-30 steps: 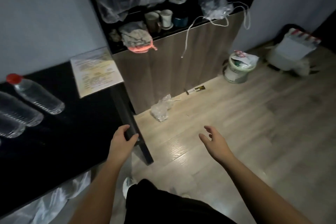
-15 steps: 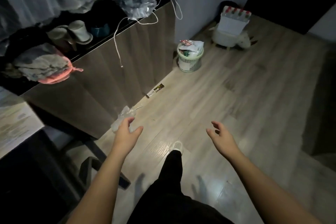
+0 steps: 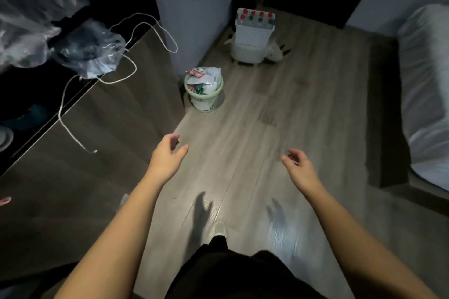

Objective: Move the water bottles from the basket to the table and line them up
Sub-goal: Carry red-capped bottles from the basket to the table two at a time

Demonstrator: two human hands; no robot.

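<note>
Water bottles [image 3: 256, 16] stand upright, caps up, in the far white basket [image 3: 254, 31]. Left hand [image 3: 167, 156] and right hand [image 3: 299, 168] hang empty, fingers loosely spread.

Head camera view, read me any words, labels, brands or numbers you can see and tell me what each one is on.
None can be read.
Red packet in the bin: has print, too blurred to read.
Bottles in the basket: only red and green caps show, no label visible.
</note>
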